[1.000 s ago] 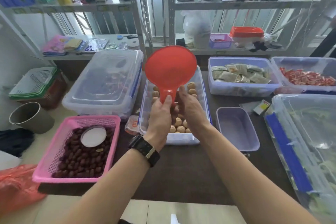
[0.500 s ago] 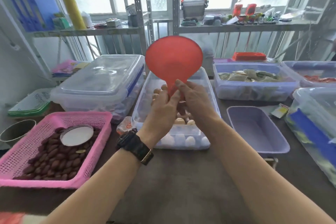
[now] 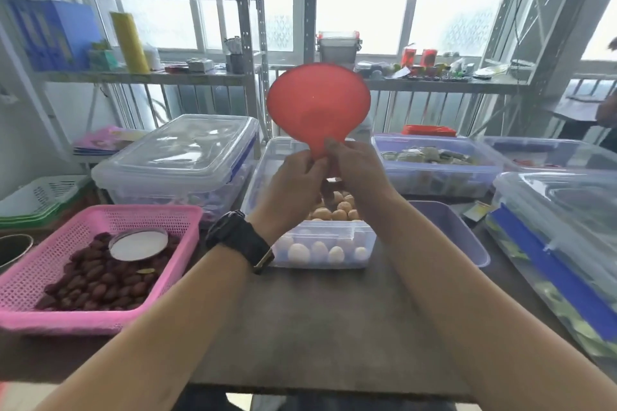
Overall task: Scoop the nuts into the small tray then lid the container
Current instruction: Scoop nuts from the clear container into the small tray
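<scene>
I hold a red scoop [image 3: 319, 107] upright in front of me, bowl up and its back toward the camera. My left hand [image 3: 290, 187] and my right hand [image 3: 359, 177] both grip its short handle, above the open clear container [image 3: 320, 243] of pale round nuts [image 3: 334, 210]. The small lilac tray [image 3: 447, 233] sits on the table just right of that container, partly hidden by my right forearm. What the scoop's bowl holds is hidden.
A pink basket [image 3: 96, 264] of dark red fruit with a round white dish sits at left. A lidded clear bin [image 3: 180, 160] stands behind it. More clear bins [image 3: 434, 163] line the right side. Metal shelves [image 3: 267, 77] stand behind the table.
The view has tilted upward, showing more window and shelves. Both hands keep their hold on the scoop handle, and the scoop stays upright over the nut container.
</scene>
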### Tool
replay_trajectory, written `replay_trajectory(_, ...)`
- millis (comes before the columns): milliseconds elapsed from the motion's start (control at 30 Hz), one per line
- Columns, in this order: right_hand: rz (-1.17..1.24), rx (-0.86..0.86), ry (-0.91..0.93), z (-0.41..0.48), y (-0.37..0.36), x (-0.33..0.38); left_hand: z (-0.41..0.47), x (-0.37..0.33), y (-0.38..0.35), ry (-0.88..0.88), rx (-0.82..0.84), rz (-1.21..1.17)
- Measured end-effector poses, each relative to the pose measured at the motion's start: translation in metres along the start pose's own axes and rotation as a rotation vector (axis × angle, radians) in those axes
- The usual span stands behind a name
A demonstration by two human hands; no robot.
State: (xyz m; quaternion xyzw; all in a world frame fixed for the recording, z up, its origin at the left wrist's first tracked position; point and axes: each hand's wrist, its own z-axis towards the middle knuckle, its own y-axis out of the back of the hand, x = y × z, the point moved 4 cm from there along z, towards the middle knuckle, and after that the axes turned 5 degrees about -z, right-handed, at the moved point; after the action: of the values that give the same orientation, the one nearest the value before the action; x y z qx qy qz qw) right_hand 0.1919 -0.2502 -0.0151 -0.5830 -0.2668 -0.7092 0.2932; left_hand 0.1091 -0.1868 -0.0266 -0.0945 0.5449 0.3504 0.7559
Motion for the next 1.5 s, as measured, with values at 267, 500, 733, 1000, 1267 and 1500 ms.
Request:
replay_trajectory(267, -0.094, -0.059, -0.059, 0.003, -0.006, -0.003, -0.004, 0.006, 0.004, -0.031, 0.010, 0.049)
replay_trajectory(500, -0.334, -0.186, -0.041, 0.033, 0.020, -0.003, 0.007, 0.021, 0.012, -0.017, 0.021, 0.285)
replay_trajectory(733, -1.195, -0.258, 0.049, 0.088, 0.064, -0.005, 0.008, 0.051, 0.016, 0.035, 0.012, 0.773)
replay_trajectory(1000, -1.778, -0.064, 0.307, 0.124, 0.052, -0.026, 0.009, 0.063, 0.013, 0.143, 0.054, 0.886)
replay_trajectory(1267, -1.883, 0.162, 0.385, 0.145, 0.026, -0.049, 0.011, 0.068, 0.014, 0.160, 0.078, 0.896)
replay_trajectory(1500, -1.647, 0.322, 0.020, 0.148, 0.031, -0.045, 0.010, 0.067, 0.014, 0.121, 0.063, 0.863)
